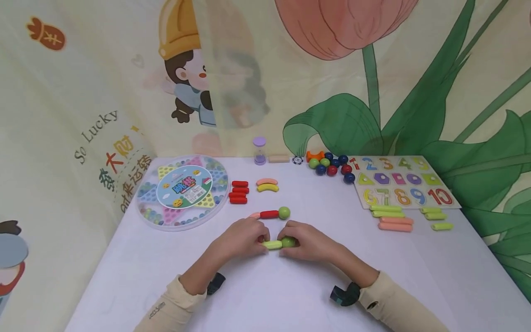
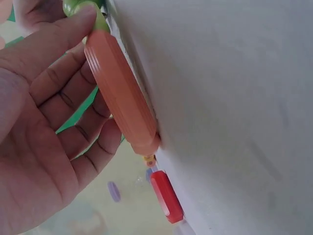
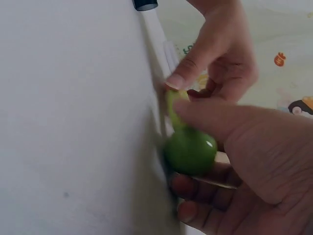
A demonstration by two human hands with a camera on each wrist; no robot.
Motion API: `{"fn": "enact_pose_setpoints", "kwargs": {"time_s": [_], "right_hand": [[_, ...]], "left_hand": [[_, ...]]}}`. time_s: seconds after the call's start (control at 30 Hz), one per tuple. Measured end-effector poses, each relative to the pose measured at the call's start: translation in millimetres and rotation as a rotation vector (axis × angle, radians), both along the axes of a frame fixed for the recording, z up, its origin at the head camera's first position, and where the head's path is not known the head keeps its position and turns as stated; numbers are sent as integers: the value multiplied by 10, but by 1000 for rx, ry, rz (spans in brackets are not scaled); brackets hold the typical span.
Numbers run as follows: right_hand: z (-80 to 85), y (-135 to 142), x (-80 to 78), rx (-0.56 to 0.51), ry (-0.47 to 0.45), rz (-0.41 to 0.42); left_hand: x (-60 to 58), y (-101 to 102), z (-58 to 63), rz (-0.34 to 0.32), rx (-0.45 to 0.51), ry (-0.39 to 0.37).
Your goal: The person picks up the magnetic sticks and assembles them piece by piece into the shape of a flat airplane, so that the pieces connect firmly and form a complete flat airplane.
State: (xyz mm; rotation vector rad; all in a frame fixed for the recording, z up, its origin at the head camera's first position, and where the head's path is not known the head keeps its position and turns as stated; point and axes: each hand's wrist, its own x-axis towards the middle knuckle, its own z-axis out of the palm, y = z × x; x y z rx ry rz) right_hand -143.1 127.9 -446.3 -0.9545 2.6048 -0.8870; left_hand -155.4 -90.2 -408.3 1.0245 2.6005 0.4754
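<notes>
Low over the white table, my two hands meet at a short row of toy pieces. The left hand (image 1: 245,237) pinches a light green stick (image 1: 272,245) with thumb and fingers. A salmon-orange stick (image 2: 120,88) lies end to end with it along the left fingers in the left wrist view, mostly hidden from the head view. My right hand (image 1: 309,240) grips a green ball (image 3: 190,152) at the stick's other end, its thumb reaching over the stick. Just behind, a second row has a pink stick (image 1: 254,215), a red stick (image 1: 269,214) and a green ball (image 1: 284,212).
Several red sticks (image 1: 238,194) and curved yellow (image 1: 267,187) and pink pieces lie behind. A round game board (image 1: 143,210) stands left. On the right are a number puzzle board (image 1: 392,191), several green sticks (image 1: 386,209), salmon sticks (image 1: 395,227) and coloured balls (image 1: 332,170).
</notes>
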Motion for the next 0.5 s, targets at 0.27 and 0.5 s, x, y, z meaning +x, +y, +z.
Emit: {"fn": "enact_pose_setpoints", "kwargs": {"time_s": [0.27, 0.5], "right_hand": [[199, 124, -270, -65, -13, -84], [319, -35, -819, 40, 101, -181]], "left_hand": [[-59, -43, 28, 19, 27, -13], [-83, -80, 79, 128, -108, 76]]}}
